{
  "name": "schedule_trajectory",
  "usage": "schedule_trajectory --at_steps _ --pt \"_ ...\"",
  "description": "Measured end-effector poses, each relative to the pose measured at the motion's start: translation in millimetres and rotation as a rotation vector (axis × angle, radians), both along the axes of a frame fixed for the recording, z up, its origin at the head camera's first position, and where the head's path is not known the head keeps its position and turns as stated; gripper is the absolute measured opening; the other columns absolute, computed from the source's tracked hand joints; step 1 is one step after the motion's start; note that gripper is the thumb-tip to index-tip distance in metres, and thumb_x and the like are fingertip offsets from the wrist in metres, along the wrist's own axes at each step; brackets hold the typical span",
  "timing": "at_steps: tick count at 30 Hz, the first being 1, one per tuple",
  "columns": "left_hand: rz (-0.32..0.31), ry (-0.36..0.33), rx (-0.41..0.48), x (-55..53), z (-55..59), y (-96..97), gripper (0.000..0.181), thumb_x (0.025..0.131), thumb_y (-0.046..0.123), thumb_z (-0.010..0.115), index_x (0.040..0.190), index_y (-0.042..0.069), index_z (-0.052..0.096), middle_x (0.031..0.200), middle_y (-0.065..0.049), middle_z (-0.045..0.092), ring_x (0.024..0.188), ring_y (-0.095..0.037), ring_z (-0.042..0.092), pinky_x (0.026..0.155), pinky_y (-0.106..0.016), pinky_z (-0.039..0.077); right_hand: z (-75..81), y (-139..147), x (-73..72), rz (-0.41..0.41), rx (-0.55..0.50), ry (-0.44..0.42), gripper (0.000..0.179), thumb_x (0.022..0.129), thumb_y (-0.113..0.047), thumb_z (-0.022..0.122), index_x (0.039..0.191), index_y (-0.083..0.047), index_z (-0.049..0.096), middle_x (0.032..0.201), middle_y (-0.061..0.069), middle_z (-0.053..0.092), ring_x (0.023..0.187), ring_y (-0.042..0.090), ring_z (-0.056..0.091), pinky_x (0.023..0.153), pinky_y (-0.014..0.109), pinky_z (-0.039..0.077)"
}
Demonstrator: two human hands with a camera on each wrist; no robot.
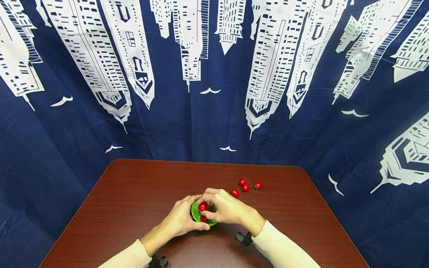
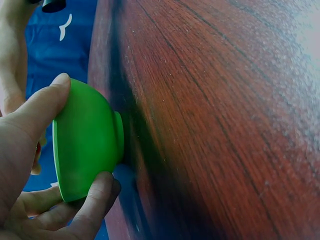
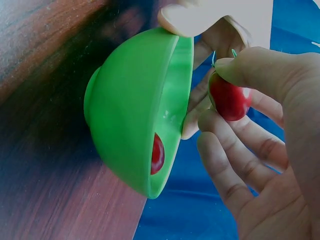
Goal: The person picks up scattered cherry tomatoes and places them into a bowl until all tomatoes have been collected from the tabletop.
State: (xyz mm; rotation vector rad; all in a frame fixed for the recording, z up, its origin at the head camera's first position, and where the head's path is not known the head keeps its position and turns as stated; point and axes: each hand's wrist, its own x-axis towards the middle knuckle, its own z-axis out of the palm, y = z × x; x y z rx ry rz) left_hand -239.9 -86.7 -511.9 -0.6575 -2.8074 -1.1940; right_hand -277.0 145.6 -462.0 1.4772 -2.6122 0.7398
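A small green bowl [image 2: 87, 140] stands upright at the middle of the table, its foot right at the tabletop. My left hand [image 1: 181, 217] grips it from the side, thumb on the near rim and fingers around the far wall. Over the bowl's mouth is my right hand [image 1: 228, 206], pinching a red cherry tomato [image 3: 230, 99] with a bit of green stem between thumb and fingertips. Inside the bowl, another cherry tomato [image 3: 158, 154] shows past the rim in the right wrist view. The right hand partly hides the bowl's inside in the head view.
Several loose cherry tomatoes [image 1: 245, 187] lie on the table beyond the right hand, toward the back right. The brown wooden table [image 1: 151, 186] has rounded far corners. Behind it hangs a dark blue curtain [image 1: 207, 123] with white buildings and birds.
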Motion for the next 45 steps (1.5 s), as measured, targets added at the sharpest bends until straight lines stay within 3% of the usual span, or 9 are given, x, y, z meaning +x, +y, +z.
schedule_trajectory --at_steps 7,13,19,29,38,45 --pt "0.006 0.003 -0.001 0.6 -0.4 0.8 0.106 0.075 0.049 0.111 0.158 0.002 0.065 0.151 -0.015 0.075 0.128 -0.029 0.076 0.106 -0.047 0.069 -3.3 -1 0.8 -0.011 0.009 0.01 0.032 0.1 -0.011 0.089 0.131 -0.009 0.084 0.12 0.002 0.08 0.097 0.02 0.079 0.088 0.026 0.069" --pt "0.001 0.003 0.0 0.5 0.7 0.9 0.105 0.075 0.047 0.112 0.158 0.002 0.065 0.149 -0.015 0.076 0.12 -0.026 0.076 0.095 -0.037 0.07 -2.9 0 1.7 -0.037 0.037 0.045 0.039 0.1 -0.025 0.093 0.136 -0.014 0.083 0.132 0.002 0.081 0.114 0.023 0.082 0.099 0.024 0.066" --pt "0.002 0.016 -0.015 0.6 1.8 1.0 0.103 0.076 0.047 0.111 0.158 0.003 0.066 0.148 -0.014 0.076 0.118 -0.024 0.075 0.092 -0.032 0.067 -2.8 3 2.4 -0.042 0.024 0.054 0.038 0.101 -0.027 0.091 0.136 -0.013 0.083 0.131 0.002 0.081 0.114 0.021 0.082 0.099 0.025 0.066" --pt "0.011 0.025 -0.025 0.9 1.4 1.8 0.104 0.076 0.047 0.111 0.158 0.002 0.065 0.151 -0.016 0.076 0.122 -0.025 0.076 0.097 -0.038 0.069 -4.3 9 2.5 -0.067 0.027 0.058 0.038 0.1 -0.024 0.09 0.136 -0.014 0.083 0.131 -0.002 0.081 0.118 0.02 0.082 0.101 0.028 0.067" --pt "0.01 0.048 -0.019 0.1 1.7 2.4 0.101 0.076 0.044 0.111 0.157 0.002 0.067 0.144 -0.012 0.078 0.119 -0.025 0.077 0.096 -0.034 0.068 -4.9 16 1.1 -0.1 0.035 0.055 0.039 0.099 -0.021 0.09 0.137 -0.017 0.083 0.132 0.0 0.081 0.118 0.022 0.082 0.101 0.032 0.068" --pt "0.012 0.049 -0.024 0.8 2.3 2.0 0.104 0.076 0.048 0.11 0.158 0.002 0.065 0.145 -0.014 0.078 0.123 -0.029 0.077 0.102 -0.041 0.068 -4.9 25 -1.1 -0.115 0.006 0.068 0.036 0.099 -0.022 0.09 0.133 -0.014 0.083 0.129 0.002 0.081 0.115 0.022 0.082 0.1 0.034 0.068"
